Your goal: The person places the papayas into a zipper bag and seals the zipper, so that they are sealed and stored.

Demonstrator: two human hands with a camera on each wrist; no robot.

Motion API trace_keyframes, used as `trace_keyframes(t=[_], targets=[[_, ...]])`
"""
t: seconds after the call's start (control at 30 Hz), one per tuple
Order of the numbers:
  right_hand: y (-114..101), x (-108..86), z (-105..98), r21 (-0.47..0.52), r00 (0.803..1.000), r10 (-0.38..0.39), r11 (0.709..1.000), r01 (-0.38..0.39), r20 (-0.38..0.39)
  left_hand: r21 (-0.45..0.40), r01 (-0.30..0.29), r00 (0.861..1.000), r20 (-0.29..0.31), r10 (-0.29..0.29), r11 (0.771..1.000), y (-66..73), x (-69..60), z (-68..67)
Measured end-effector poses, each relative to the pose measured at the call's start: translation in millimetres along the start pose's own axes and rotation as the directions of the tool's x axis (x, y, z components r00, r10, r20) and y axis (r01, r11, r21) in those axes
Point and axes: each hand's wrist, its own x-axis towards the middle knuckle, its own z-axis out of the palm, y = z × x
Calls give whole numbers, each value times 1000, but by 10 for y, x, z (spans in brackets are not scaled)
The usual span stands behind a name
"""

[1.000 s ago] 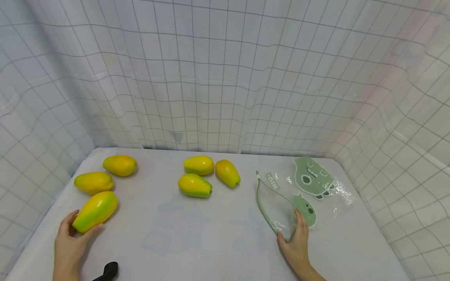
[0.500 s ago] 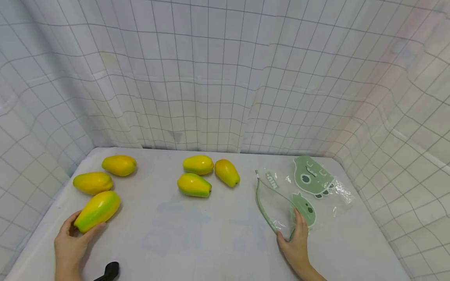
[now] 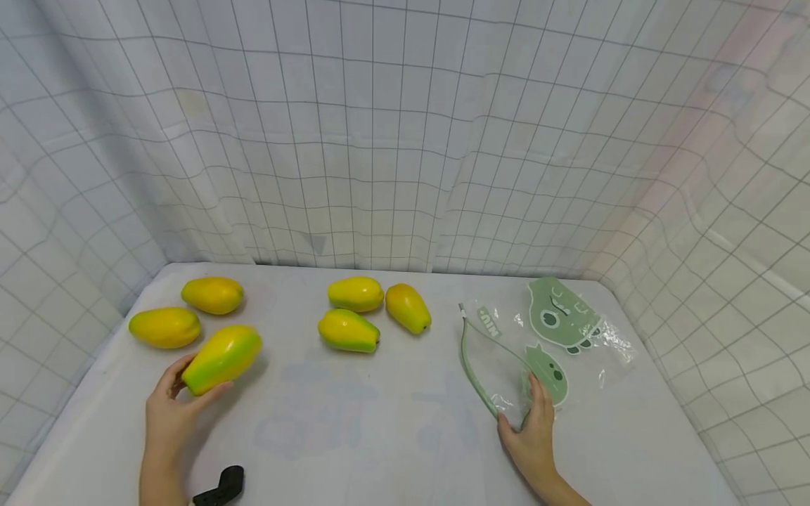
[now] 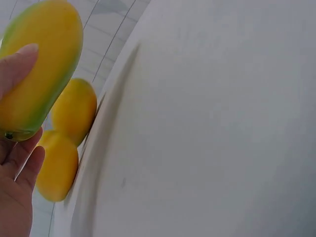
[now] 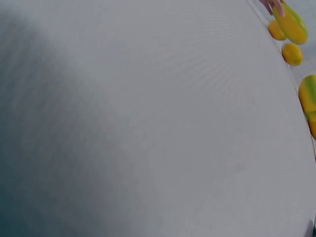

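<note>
So the left hand [image 3: 174, 407] has a yellow-green fruit [image 3: 223, 358] pinched by its near end, thumb on one side and fingers curled round the other. That fruit is up off the counter [image 3: 380, 436], over the left part of it, tilted so its fat end points far and right. Left wrist view shows the grip pretty nicely.

Just past it, toward the far left, there's a left-hand yellow fruit [image 3: 165, 327] and a slightly farther yellow fruit [image 3: 212, 295], both lying down.

Right hand [image 3: 533, 436] is over on the right, thumb and fingers spread, resting on the near end of a clear plastic bag [image 3: 522, 337]. Thumb's by the green edging strip [image 3: 468, 365], fingertips by a small green animal print [image 3: 549, 379]. There's a bigger green face print [image 3: 560, 316] on the far right of the bag.

Middle, toward the far side: a trio made up of a far fruit [image 3: 356, 294], a nearer fruit [image 3: 349, 330] and a right-hand fruit [image 3: 408, 308], bunched close; can't tell if they all touch.
</note>
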Motion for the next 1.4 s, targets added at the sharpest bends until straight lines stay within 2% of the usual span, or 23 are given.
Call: trace_keyframes(t=[0.13, 0.23, 0.33, 0.47, 0.6, 0.87, 1.07, 1.3, 1.4], targets=[[-3, 3, -8, 3, 1000, 28, 1000, -28, 13, -8, -127, 989, 74, 127, 992, 123, -43, 203], [-7, -3, -18, 5, 998, 50, 999, -50, 26, -28, -217, 968, 126, 219, 976, 212, -86, 400], [-13, -4, -24, 16, 997, 66, 998, -66, 37, -67, -267, 943, 186, 275, 961, 320, -147, 604], [-23, 1, -23, 31, 997, 70, 997, -71, 39, -141, -280, 920, 243, 307, 950, 457, -223, 837], [-29, 5, -13, 38, 996, 76, 996, -78, 40, -191, -298, 906, 252, 340, 935, 555, -280, 1021], [-14, 6, 1, 13, 999, 46, 999, -46, 26, -235, -356, 872, 264, 412, 904, 676, -354, 1284], [-19, 2, -10, 23, 997, 65, 998, -66, 35, -270, -388, 840, 289, 459, 881, 771, -443, 1485], [-8, 4, -2, 10, 1000, 4, 1000, -4, 7, -310, -392, 805, 341, 486, 866, 866, -560, 1743], [-8, 10, -5, 11, 1000, 2, 1000, -2, 8, -336, -400, 784, 357, 508, 853, 900, -607, 1851]])
